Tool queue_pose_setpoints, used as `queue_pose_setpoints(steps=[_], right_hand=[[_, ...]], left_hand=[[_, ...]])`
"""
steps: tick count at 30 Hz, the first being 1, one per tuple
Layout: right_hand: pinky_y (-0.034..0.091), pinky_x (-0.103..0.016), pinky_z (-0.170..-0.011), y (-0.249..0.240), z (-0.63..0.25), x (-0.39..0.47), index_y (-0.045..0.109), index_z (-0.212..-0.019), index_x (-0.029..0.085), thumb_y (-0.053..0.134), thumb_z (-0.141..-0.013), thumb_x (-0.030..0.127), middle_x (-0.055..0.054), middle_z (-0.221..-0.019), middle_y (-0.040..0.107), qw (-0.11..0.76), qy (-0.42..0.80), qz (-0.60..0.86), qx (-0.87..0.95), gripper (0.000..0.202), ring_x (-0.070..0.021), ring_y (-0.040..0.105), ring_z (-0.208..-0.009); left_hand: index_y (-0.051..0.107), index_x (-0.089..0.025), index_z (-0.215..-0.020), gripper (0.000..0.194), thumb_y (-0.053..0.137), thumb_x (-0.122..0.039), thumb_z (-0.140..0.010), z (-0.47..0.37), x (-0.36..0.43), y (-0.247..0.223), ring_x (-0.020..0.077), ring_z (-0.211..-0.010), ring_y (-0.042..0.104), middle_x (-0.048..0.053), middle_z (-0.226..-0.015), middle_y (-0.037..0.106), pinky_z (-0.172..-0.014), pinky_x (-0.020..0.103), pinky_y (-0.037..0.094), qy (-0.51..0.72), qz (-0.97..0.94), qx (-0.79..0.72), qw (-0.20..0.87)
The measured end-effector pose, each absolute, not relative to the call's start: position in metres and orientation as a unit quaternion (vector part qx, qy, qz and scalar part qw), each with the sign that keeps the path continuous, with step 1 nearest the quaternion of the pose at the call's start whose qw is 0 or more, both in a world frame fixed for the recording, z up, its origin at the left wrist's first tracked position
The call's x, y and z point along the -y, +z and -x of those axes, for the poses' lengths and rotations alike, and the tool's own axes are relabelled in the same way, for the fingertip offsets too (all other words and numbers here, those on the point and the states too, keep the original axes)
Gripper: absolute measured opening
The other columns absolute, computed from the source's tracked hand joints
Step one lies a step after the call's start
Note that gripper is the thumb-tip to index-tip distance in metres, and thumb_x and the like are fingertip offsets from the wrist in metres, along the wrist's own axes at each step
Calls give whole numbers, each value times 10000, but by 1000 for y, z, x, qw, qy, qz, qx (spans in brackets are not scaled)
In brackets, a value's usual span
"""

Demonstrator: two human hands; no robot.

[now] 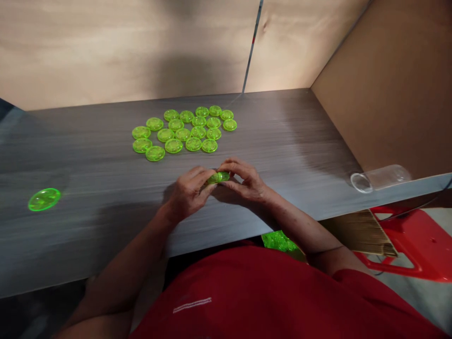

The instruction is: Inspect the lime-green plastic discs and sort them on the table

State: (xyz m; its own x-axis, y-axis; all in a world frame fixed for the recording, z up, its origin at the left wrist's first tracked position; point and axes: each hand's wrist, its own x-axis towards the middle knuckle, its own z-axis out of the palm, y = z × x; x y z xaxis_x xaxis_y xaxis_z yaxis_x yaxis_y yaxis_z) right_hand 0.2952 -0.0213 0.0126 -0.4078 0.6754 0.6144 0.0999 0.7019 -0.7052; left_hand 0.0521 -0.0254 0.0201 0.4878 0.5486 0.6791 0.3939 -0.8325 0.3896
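Both hands meet over the grey table [268,136], pinching one green translucent piece [219,177] between them. My left hand [189,190] grips its left end with thumb and fingers, while my right hand [247,181] holds the right end. The piece is tilted, and fingertips cover part of it. Beyond the hands lie several round green discs [182,134] in loose, close rows, flat on the table. Far to the left rests a single green disc [44,199], apart from the others.
A clear plastic cylinder [386,178] lies on its side at the table's right edge. Wooden panels [116,52] stand behind and at the right. Below the front edge are green pieces [278,241], a cardboard flap [363,230] and a red stool [423,245].
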Motion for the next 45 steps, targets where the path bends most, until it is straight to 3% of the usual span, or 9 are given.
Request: queue_pose_setpoints(steps=[5,11,19,24,29,35,40,45], right_hand=[[659,-399,-959,7,-298,23,794,-1290,245,713,-1157,406,-93,-1141,744,475,233,245,813,224,-219,725,-1028],[665,-382,-960,6,-299,25,786,-1318,235,676,-1180,372,-99,-1153,760,478,186,234,826,224,-214,744,-1037],[669,-392,-1005,2,-299,19,743,-1382,244,672,-1176,405,-107,-1236,743,458,165,269,831,271,-219,742,-1124],[660,-381,-995,3,-297,22,728,-1303,228,658,-1180,369,-110,-1202,764,469,177,257,826,200,-217,751,-1105],[647,-373,-910,2,-295,24,686,-1235,235,689,-1146,374,-92,-1149,765,476,198,281,810,165,-203,723,-998],[621,-376,-882,6,-294,26,656,-1234,245,661,-1136,352,-71,-1102,740,458,211,290,814,145,-208,698,-981],[595,-369,-857,11,-293,28,633,-1184,248,619,-1169,364,-67,-1050,691,452,215,264,825,118,-213,662,-951],[491,-316,-750,11,-294,30,624,-1020,239,650,-1129,369,-21,-910,634,420,269,311,809,172,-173,575,-812]], left_hand=[[772,-214,-1193,143,655,-239,-1115,-54,30,19,224,-929,803,71,-1016,827,-857,327,665,406,-860,-296,87],[763,-222,-1235,157,648,-226,-1127,-56,31,17,221,-929,812,70,-1034,837,-869,325,673,426,-859,-280,50],[766,-224,-1241,156,653,-230,-1134,-57,23,14,239,-961,800,75,-1056,825,-887,354,666,436,-855,-280,4],[792,-238,-1200,147,721,-192,-1079,-58,22,15,218,-981,795,49,-1052,826,-917,335,655,455,-842,-283,61],[799,-231,-1207,163,699,-202,-1081,-58,21,17,233,-1080,818,72,-1130,854,-995,369,667,442,-834,-307,120],[748,-224,-1219,184,663,-165,-1067,-57,21,15,242,-1096,813,86,-1144,845,-982,369,666,452,-832,-285,147],[709,-222,-1172,115,629,-200,-1092,-59,28,23,221,-1017,783,68,-1074,810,-922,327,643,421,-843,-295,161],[730,-228,-1071,86,669,-235,-1011,-63,30,21,203,-900,740,43,-962,779,-846,316,624,374,-813,-358,265]])
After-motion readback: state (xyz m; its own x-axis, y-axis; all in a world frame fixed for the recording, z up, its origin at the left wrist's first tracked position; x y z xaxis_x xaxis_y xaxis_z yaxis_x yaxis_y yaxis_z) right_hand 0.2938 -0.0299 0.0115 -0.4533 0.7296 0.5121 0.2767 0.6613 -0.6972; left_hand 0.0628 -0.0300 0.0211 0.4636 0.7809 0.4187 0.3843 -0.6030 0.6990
